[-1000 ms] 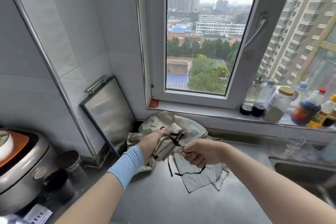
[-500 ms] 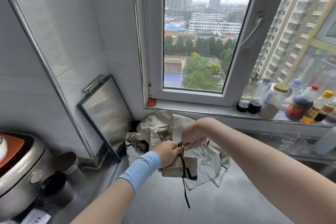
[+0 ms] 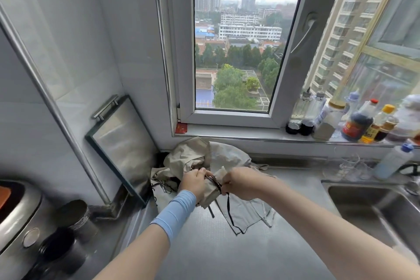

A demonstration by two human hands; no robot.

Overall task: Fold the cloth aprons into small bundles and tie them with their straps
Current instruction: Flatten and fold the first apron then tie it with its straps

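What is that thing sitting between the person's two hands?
In the head view, a folded beige apron bundle with a dark strap wound round it; the left hand grips the bundle, the right hand pinches the strap.

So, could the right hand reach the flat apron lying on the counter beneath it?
Probably yes: the flat apron lies open just under the right hand, but that hand pinches the dark strap and must let go first.

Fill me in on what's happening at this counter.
A person is tying up a folded beige apron bundle above the steel counter. The left hand grips the bundle while the right hand pinches its dark strap, wrapped round it with an end dangling. More loose aprons lie heaped behind.
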